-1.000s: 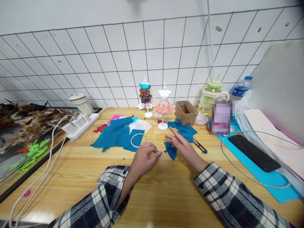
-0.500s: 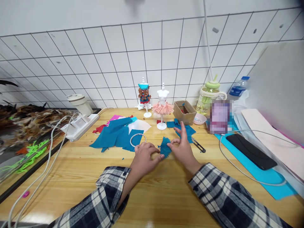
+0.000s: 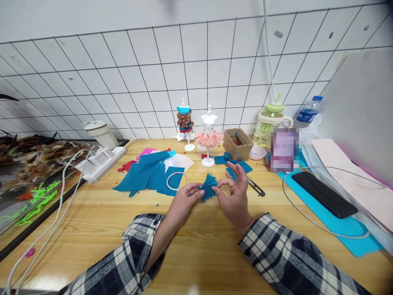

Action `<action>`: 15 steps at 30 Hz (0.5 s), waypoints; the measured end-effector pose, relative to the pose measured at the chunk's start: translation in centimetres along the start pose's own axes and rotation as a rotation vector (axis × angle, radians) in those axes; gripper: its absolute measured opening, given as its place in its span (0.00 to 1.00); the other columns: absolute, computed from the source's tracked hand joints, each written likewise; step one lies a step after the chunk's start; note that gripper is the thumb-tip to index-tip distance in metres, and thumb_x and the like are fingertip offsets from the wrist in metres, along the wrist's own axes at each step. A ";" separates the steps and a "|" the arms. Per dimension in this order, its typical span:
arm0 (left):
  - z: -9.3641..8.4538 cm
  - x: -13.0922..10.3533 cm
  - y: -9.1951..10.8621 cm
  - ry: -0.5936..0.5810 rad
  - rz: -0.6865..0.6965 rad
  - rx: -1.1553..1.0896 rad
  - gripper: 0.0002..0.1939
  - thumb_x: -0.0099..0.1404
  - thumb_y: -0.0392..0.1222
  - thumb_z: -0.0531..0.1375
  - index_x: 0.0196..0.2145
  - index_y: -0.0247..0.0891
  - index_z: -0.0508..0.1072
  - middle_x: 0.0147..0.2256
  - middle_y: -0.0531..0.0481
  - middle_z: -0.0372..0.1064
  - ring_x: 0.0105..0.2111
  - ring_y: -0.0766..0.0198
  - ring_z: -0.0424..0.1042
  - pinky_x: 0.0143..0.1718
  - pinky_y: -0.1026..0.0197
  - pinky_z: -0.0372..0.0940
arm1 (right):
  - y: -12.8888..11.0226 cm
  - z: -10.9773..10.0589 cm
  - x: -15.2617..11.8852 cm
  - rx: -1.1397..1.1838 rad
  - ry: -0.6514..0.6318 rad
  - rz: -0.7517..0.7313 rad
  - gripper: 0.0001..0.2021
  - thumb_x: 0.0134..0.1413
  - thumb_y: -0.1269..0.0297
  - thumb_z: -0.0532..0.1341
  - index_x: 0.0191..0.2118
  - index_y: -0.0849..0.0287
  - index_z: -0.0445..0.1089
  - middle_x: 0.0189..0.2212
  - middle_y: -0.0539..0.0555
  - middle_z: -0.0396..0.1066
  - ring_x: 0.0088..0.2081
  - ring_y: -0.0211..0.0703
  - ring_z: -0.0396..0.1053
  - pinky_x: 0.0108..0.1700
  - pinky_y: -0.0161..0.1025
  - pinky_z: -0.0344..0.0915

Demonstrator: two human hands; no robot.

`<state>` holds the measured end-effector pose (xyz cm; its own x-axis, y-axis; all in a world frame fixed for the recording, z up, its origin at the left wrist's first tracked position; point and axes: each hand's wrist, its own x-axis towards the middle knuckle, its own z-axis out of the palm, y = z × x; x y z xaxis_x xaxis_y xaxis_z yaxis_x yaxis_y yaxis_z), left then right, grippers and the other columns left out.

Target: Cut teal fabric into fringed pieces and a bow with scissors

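Note:
A small teal pleated paper fan with a jagged edge is up off the table between my hands. My left hand pinches its gathered left end between thumb and fingers. On its right side, my right hand pinches the pleats with thumb and index finger, the other fingers raised. Behind my left hand lie a white ring and large teal crepe paper sheets. Beyond the fan stands a white mini dress form wearing a pink pleated paper skirt. A black-handled cutter rests right of my right hand.
Behind stand a second dressed form, a cardboard box, a small pink dish and a green-lidded jug. A black phone lies at right on blue sheets. Left are a power strip with cables and feathers.
The teal fan has been lifted and turned, so its pleats now bunch toward my left fingers. My left hand has rolled thumb-up, and my right fingers have curled in more.

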<state>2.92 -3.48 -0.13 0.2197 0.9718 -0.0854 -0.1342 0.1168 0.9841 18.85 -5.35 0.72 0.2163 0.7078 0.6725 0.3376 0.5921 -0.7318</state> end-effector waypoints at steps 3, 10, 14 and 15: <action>-0.2 0.0 0.1 0.087 0.040 0.113 0.14 0.54 0.48 0.66 0.34 0.36 0.74 0.32 0.47 0.77 0.34 0.59 0.75 0.37 0.58 0.67 | -0.3 -0.3 0.0 -0.058 -0.057 -0.032 0.36 0.55 0.67 0.61 0.65 0.50 0.42 0.63 0.65 0.50 0.36 0.40 0.72 0.60 0.57 0.59; -1.0 -0.9 2.7 -0.007 0.681 1.045 0.04 0.62 0.40 0.61 0.34 0.43 0.77 0.31 0.49 0.76 0.36 0.58 0.72 0.44 0.52 0.61 | -1.3 -2.3 1.0 -0.196 -0.164 -0.124 0.13 0.55 0.60 0.59 0.46 0.55 0.68 0.63 0.60 0.50 0.59 0.58 0.59 0.58 0.58 0.58; -1.0 -1.3 3.3 -0.029 0.837 1.205 0.06 0.65 0.40 0.59 0.35 0.42 0.76 0.30 0.50 0.76 0.35 0.59 0.71 0.46 0.51 0.59 | -1.1 -2.3 1.0 -0.240 -0.333 -0.198 0.15 0.51 0.53 0.64 0.43 0.55 0.71 0.65 0.60 0.49 0.62 0.60 0.54 0.60 0.57 0.55; -1.0 -1.4 3.4 -0.024 0.865 1.233 0.06 0.65 0.39 0.58 0.35 0.43 0.76 0.30 0.51 0.76 0.34 0.60 0.71 0.47 0.50 0.59 | -1.1 -2.2 0.9 -0.251 -0.354 -0.213 0.15 0.51 0.53 0.64 0.42 0.55 0.72 0.64 0.60 0.49 0.63 0.60 0.53 0.60 0.57 0.54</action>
<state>1.22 -4.26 3.16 0.5168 0.6439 0.5643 0.6441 -0.7266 0.2392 20.72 -6.18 2.38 -0.1922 0.6947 0.6931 0.5608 0.6573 -0.5034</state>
